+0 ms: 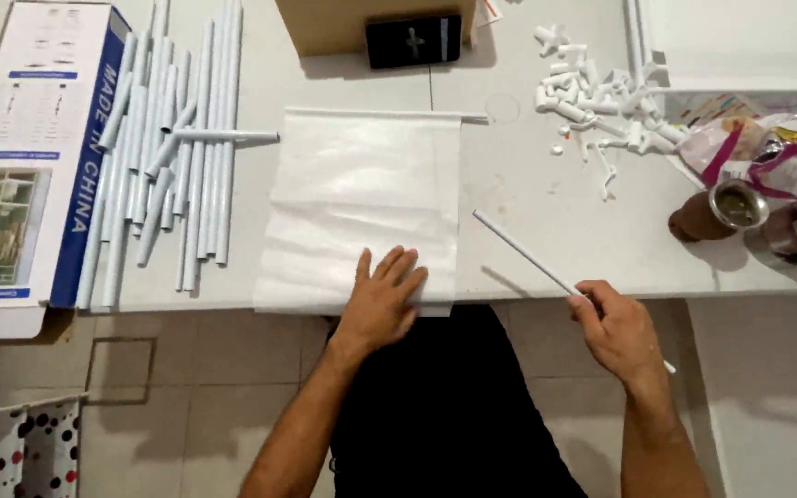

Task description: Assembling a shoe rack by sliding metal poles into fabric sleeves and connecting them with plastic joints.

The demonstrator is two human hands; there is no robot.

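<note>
Pressing flat on the near edge of a white fabric sheet (362,217), the left hand (382,304) lies open with fingers spread, holding nothing, only pinning the cloth to the table (546,249). The right hand (618,330) is closed in a pinch around a thin white rod (532,258), gripping it near the end closest to the body, so the rest slants away over the tabletop towards the sheet. A second rod (389,114) already sits along the sheet's far edge. Judging from this, the step goes best if the flat hand keeps the fabric taut and unwrinkled while the rod is kept low and level. Loose white tubes (172,148) lie to the left beside a cardboard box (25,148); small plastic connectors (592,97) are scattered at the right.
</note>
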